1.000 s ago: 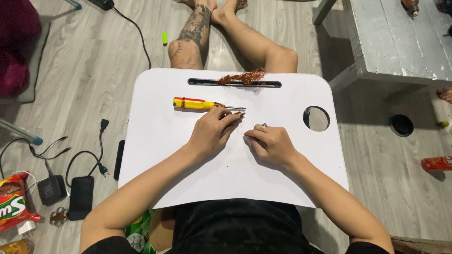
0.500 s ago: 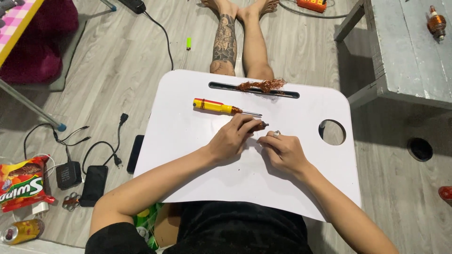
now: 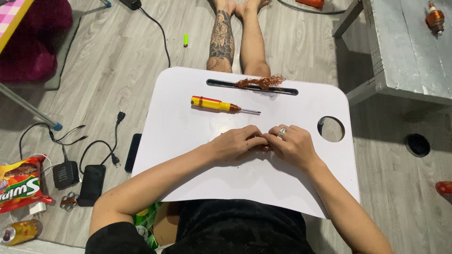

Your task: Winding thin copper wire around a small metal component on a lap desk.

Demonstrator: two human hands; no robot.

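Observation:
My left hand and my right hand rest together on the white lap tray, fingertips meeting around a small copper-coloured piece that is mostly hidden. A ring sits on my right hand. A yellow-and-red screwdriver lies on the tray just beyond my hands, tip pointing right. A tangle of copper wire sits in the slot at the tray's far edge.
The tray has a round cup hole at its right. A grey bench with a copper coil stands at the upper right. On the floor at left lie cables, a phone, a snack bag and a can.
My hands have drawn closer together and nearer to me on the tray. The screwdriver now lies apart from my left hand. The view has shifted.

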